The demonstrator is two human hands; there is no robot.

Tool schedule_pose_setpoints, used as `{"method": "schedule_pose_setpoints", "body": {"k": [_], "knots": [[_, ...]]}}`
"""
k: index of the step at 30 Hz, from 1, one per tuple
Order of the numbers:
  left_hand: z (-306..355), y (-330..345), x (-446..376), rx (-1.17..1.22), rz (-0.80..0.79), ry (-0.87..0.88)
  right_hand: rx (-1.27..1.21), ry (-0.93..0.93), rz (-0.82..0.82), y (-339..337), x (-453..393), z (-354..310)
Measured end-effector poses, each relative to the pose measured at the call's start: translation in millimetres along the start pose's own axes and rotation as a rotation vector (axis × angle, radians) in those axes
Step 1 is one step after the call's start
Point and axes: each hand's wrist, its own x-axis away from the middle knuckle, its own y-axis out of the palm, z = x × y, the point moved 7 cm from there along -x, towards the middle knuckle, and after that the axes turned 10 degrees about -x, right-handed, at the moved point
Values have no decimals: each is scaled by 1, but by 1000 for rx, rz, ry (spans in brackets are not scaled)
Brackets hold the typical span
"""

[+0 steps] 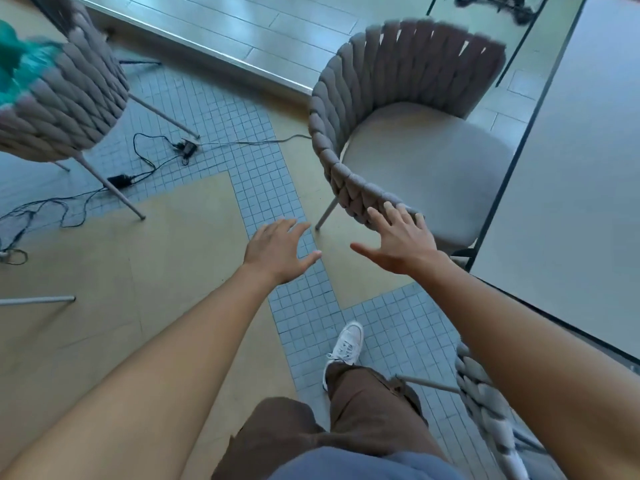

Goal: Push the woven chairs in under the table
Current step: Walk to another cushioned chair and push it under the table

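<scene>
A grey woven chair [349, 109] with a pale seat cushion stands beside the white table [575, 188] on the right, its seat partly under the table's edge. My right hand [398, 240] is open, fingers spread, with its fingertips touching the near end of the chair's woven backrest. Left of it, my left hand [278, 249] hovers open over the floor and touches nothing. A second woven chair [65, 102] stands at the upper left, away from the table. Part of a third woven chair [485, 403] shows at the lower right, behind my right forearm.
Black cables and a power adapter [119, 180] lie on the tiled floor beside the left chair's legs. A metal threshold [221, 50] runs across the top. My white shoe [344, 346] is on the blue tiles. Something teal [15, 60] rests on the left chair.
</scene>
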Motion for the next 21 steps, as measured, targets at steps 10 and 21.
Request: {"method": "schedule_pose_setpoints", "body": {"k": [10, 21], "knots": [[-6, -50, -123, -76, 32, 260, -92, 155, 5, -15, -64, 1], [-22, -61, -272, -242, 25, 847, -241, 519, 28, -4, -148, -25]]}}
